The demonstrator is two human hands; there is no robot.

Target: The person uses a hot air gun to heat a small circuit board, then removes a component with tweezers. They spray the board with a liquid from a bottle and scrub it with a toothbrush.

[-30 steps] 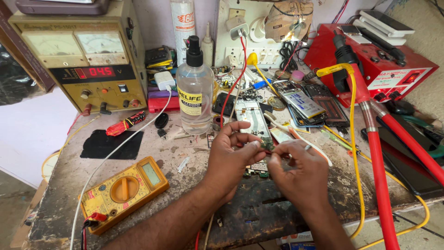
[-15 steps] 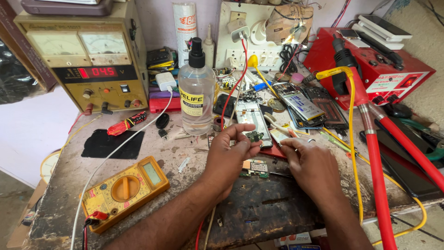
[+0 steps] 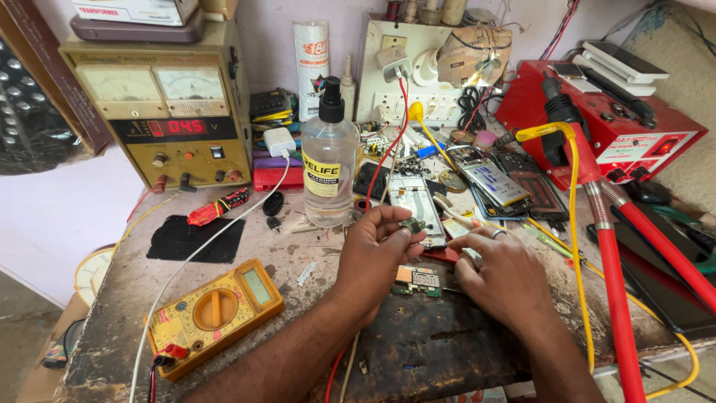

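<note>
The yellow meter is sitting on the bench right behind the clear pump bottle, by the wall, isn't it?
Not quite. In the head view the yellow meter lies at the front of the bench, near the person's left forearm, well in front of the clear pump bottle, not behind it by the wall.

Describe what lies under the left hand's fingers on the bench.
Below the left hand lies a small green circuit board on the dark mat. The fingers pinch a tiny part; its underside is hidden. The right hand covers the mat beside it.
</note>
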